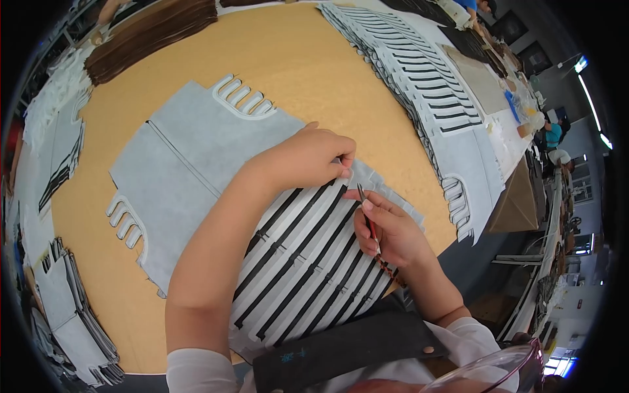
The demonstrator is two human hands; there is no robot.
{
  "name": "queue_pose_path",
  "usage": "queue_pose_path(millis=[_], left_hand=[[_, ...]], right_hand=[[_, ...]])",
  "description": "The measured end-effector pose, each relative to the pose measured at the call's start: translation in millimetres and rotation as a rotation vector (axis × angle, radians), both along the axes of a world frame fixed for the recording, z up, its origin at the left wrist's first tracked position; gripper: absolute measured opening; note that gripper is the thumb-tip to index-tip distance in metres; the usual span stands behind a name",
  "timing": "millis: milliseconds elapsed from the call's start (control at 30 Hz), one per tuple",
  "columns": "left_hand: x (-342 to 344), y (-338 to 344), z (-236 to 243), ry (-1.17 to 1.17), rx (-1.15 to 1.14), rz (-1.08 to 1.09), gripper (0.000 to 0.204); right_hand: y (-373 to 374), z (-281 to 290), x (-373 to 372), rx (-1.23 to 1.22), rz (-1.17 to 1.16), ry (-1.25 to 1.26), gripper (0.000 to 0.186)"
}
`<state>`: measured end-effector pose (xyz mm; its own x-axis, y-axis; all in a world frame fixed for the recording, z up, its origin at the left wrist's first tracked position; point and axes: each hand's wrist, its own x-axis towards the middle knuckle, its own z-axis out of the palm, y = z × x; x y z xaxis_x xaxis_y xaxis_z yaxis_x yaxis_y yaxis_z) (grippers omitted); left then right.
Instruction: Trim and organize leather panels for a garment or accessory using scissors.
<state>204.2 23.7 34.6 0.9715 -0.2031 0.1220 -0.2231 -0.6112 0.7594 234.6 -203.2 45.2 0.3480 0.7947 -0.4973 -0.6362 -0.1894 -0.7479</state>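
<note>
While the left hand [308,157] pinched the grey slotted felt sheet [196,157] flat, the right hand [386,232] gripped a thin red-handled tool [370,226]; steady pressure seemed wise.

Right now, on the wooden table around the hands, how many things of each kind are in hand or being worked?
Grey slotted sheets laid flat on the table: 1
Black-and-white woven panels: 1
Thin red-handled tools, in the right hand: 1
Hands pinching the panel edge, the left hand: 1
Total: 4
</note>
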Motion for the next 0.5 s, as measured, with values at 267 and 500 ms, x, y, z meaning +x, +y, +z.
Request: queue_pose_path(millis=[267,500], left_hand=[[-7.8,-6.7,18.1,-0.086,0.023,0.134,0.015],[-7.8,-6.1,19.7,-0.052,-0.019,0.131,0.016]], right_hand=[[5.5,4.4,-7.4,-0.057,0.077,-0.061,0.036],[15.6,-0.2,-7.3,-0.011,0.077,-0.179,0.031]])
